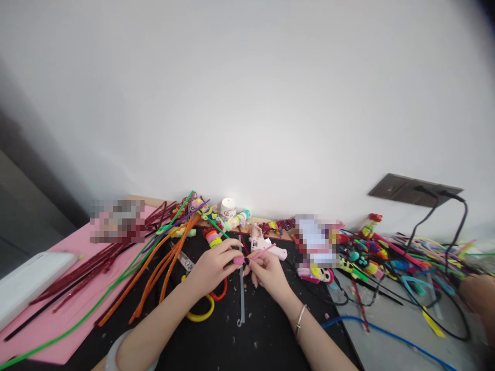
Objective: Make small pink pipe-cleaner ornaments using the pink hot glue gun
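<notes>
My left hand pinches a small pink coil of pipe cleaner between thumb and fingers. Close against it, my right hand is also closed on the pink pipe cleaner, whose straight end sticks out past its fingers; a black spot shows at the fingertips. Under the hands a translucent glue stick lies on the black mat. Just behind my right hand rests a pale pink glue gun. Scissors with yellow and red handles lie partly hidden beneath my left forearm.
Orange pipe cleaners and red ones lie at left over pink paper. A white paper cup stands by the wall. Finished pipe-cleaner figures, cables and a blue pipe cleaner spread right, near another person's hand.
</notes>
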{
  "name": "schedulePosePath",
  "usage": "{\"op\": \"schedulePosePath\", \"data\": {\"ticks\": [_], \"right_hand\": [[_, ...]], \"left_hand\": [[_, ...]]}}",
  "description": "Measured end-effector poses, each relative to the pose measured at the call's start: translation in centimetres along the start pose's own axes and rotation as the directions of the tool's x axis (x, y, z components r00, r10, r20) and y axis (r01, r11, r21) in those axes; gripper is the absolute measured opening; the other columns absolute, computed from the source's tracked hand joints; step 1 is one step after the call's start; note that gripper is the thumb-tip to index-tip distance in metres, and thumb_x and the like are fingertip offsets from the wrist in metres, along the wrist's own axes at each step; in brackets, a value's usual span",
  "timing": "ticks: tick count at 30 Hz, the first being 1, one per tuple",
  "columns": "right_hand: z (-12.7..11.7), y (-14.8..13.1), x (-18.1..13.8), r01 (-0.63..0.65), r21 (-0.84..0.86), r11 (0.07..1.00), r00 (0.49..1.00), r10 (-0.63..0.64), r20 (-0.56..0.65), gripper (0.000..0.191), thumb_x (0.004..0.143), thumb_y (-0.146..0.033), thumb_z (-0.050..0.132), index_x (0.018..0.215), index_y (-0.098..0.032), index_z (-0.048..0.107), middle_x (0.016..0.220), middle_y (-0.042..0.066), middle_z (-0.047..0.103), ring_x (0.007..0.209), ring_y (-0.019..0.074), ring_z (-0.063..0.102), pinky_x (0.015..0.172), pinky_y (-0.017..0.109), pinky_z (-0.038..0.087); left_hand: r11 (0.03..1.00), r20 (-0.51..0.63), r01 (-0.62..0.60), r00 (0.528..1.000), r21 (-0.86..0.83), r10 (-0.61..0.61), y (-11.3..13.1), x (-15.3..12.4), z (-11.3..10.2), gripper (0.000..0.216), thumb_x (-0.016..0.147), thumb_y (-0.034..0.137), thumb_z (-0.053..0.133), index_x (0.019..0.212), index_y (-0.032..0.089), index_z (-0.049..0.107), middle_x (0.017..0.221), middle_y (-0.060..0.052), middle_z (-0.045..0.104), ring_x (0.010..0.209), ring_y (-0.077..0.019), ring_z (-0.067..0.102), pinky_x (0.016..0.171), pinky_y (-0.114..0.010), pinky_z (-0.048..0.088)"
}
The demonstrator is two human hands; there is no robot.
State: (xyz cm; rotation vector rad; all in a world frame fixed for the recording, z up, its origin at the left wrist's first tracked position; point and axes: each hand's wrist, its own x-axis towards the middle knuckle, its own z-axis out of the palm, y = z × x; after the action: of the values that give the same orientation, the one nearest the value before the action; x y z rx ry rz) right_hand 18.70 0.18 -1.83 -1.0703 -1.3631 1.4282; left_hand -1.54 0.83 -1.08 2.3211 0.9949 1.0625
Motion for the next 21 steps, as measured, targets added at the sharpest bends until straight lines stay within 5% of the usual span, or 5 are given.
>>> {"op": "schedulePosePath", "data": {"ticks": [12, 21], "right_hand": [[-0.49, 0.31, -0.32, 0.147, -0.257, 0.955, 0.974, -0.186, -0.132, 0.046, 0.091, -0.058, 0.07, 0.064, -0.026, 0.052, 0.048, -0.002, 0.056, 0.039, 0.0129, 0.041, 0.043, 0.026, 0.028], [-0.39, 0.39, -0.12, 0.156, -0.256, 0.954, 0.969, -0.198, -0.147, 0.053, 0.09, -0.064, 0.067, 0.061, -0.026, 0.046, 0.045, -0.006, 0.046, 0.04, 0.0119, 0.038, 0.045, 0.026, 0.028]], "left_hand": [[0.997, 0.051, 0.035, 0.998, -0.062, -0.032, 0.25, -0.04, 0.28, 0.017, 0.09, 0.009, 0.073, 0.1, 0.021, 0.079, 0.131, -0.012, 0.073, 0.117, -0.028, 0.073, 0.104, -0.036, 0.057], [0.997, 0.137, 0.026, 0.99, -0.066, -0.017, 0.59, -0.09, 0.34, 0.015, 0.088, 0.006, 0.075, 0.097, 0.018, 0.078, 0.132, -0.013, 0.071, 0.097, -0.022, 0.076, 0.095, -0.033, 0.059]]}}
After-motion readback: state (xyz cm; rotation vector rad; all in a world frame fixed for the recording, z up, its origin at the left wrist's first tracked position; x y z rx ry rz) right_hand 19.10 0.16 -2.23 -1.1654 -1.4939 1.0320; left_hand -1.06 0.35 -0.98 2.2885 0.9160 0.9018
